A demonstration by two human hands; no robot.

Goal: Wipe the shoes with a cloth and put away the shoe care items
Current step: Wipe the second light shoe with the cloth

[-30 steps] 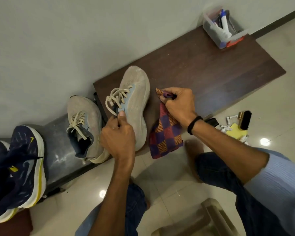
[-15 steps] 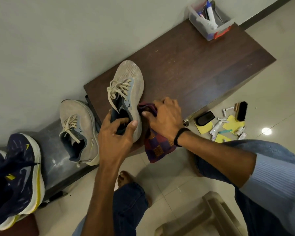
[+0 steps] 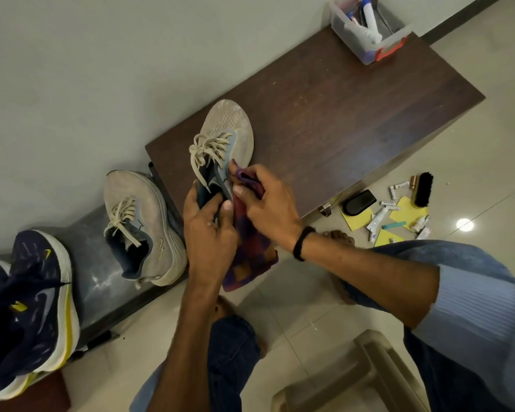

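A beige sneaker [image 3: 229,129] with cream laces lies on the dark wooden bench [image 3: 339,114], toe toward the wall. My left hand [image 3: 208,230] grips its heel and collar. My right hand [image 3: 268,206] holds a purple, red and orange checked cloth [image 3: 250,263] bunched against the shoe's right side, and the cloth's loose end hangs below the bench edge. The matching beige sneaker [image 3: 143,221] sits on a lower grey shelf [image 3: 92,281] to the left. Shoe care items lie on the floor at right: a black brush [image 3: 423,188], a black applicator [image 3: 359,198], small tubes [image 3: 376,222] and yellow pads [image 3: 408,207].
A clear plastic box [image 3: 369,31] with bottles and tubes stands at the bench's far right corner. A navy and yellow sneaker pair [image 3: 33,301] rests at the left edge. A beige plastic stool [image 3: 354,379] is on the tiled floor between my knees. The wall runs behind the bench.
My left hand shifted from the laces to the heel and turned the shoe. My right hand brought the cloth from beside the shoe against its side.
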